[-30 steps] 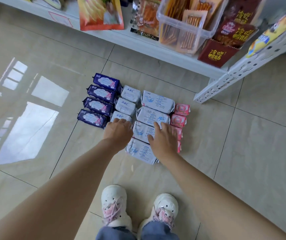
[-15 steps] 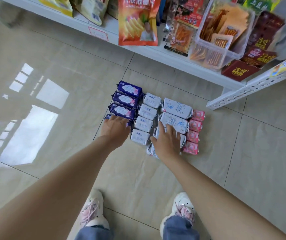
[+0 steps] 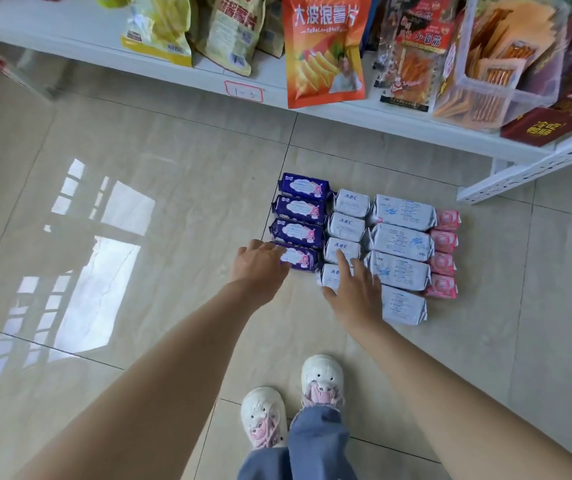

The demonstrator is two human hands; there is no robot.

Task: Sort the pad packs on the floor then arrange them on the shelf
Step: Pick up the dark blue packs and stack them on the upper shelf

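**Pad packs lined up in four columns on the tile**

We are looking down at the floor (image 3: 139, 140), where the pad packs are lying sorted by kind in four side-by-side columns, just in front of the white shelf (image 3: 416, 128). On the far left, four purple packs (image 3: 300, 211) are sitting one behind the other. Next to them, touching, four small white ABC packs (image 3: 345, 226) are forming the second column. Then we are seeing four larger white packs with blue print (image 3: 400, 239), the nearest one (image 3: 404, 304) lying slightly out of line and closer to us. On the right edge, four small pink packs (image 3: 445, 252) are standing tight against the big white ones.

We are reaching our left hand (image 3: 260, 263) to the nearest purple pack (image 3: 300, 259); its fingers are lying fairly straight and close together on the pack's left end, not curling round it. Our right hand (image 3: 353, 289) is hovering over the nearest ABC packs with fingers straight and spread, the thumb pointing left beside the closest pack (image 3: 331, 273); we cannot tell whether the fingertips are touching.

On the shelf, snack bags are standing, among them an orange crisp bag (image 3: 326, 50) hanging over the edge, and a clear bin (image 3: 506, 60) of snack sticks to the right. Our white shoes (image 3: 291, 400) are showing below.
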